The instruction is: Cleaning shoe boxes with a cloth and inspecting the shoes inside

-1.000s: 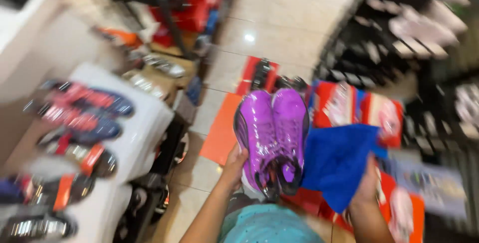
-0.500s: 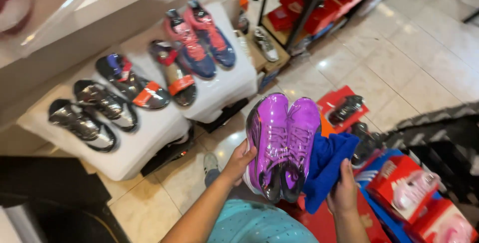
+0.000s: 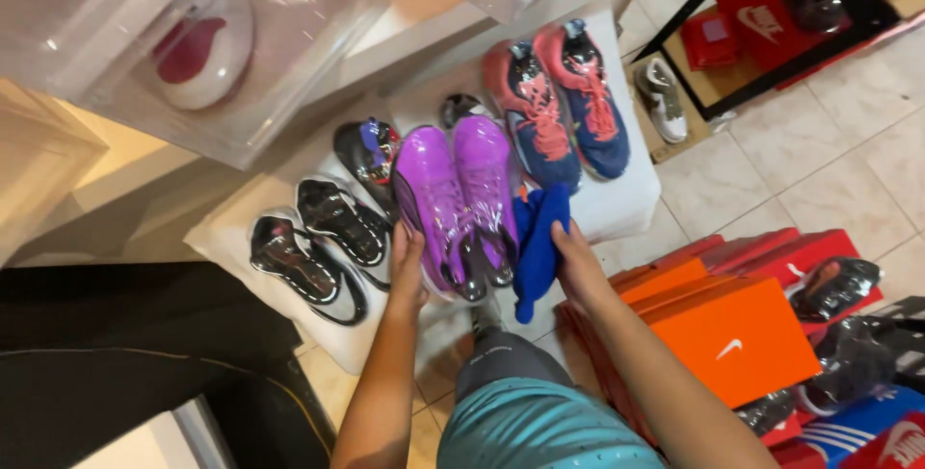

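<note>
Pair of glossy purple shoes [image 3: 455,201] gripped by left hand [image 3: 407,272] fingers; blue cloth [image 3: 538,238] pinched by right hand [image 3: 576,262], orange boxes [image 3: 742,334] crowding rightward.

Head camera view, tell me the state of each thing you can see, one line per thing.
Purple shoes: paired, held between both hands.
Left hand: gripping the pair's left side.
Right hand: holding the blue cloth.
Orange box: closed.
Red and blue shoes: resting on white stand.
</note>
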